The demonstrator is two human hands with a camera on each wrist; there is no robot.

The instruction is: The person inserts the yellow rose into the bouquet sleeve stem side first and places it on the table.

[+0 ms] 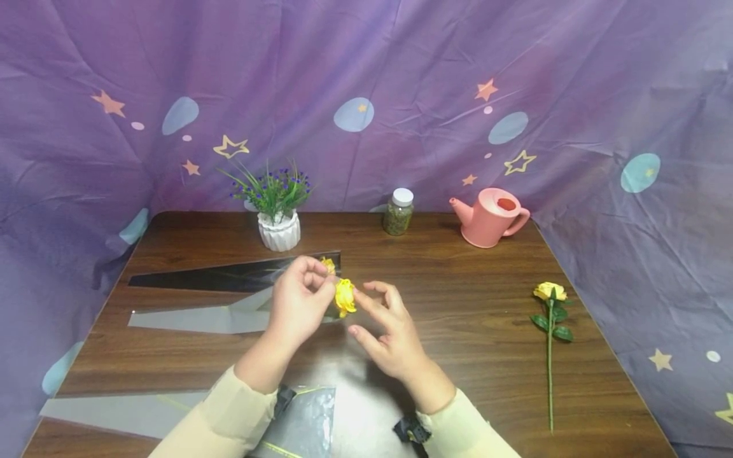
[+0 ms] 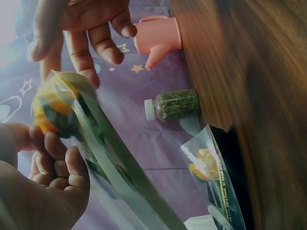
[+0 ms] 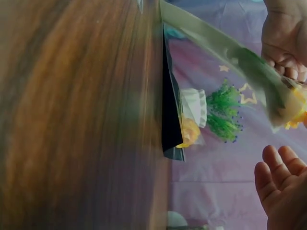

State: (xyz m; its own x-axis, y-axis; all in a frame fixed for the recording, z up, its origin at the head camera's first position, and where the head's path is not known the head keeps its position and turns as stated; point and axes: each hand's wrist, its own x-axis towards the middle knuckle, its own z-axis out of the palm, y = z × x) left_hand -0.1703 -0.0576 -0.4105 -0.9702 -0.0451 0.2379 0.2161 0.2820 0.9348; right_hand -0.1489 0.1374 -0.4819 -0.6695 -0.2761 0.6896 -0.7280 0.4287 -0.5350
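Observation:
A yellow rose (image 1: 345,297) sits in the wide end of a long, tapering clear-and-whitish flower sleeve (image 1: 189,320), raised off the table at that end. My left hand (image 1: 300,299) pinches the sleeve's edge beside the bloom, as the left wrist view shows, with the other fingers curled. To the right of the bloom is my right hand (image 1: 395,331), its fingers spread and loosely bent. One of its fingertips is at the flower; whether it touches is hard to tell. In the left wrist view the sleeve (image 2: 129,167) slants down from the rose (image 2: 55,108).
Behind lies a black-backed sleeve (image 1: 212,275) with another yellow rose (image 1: 328,264). Nearer me is another clear sleeve (image 1: 126,410). A bare-stemmed yellow rose (image 1: 551,362) lies at right. At the back stand a potted plant (image 1: 279,230), a jar (image 1: 397,216) and a pink watering can (image 1: 485,222).

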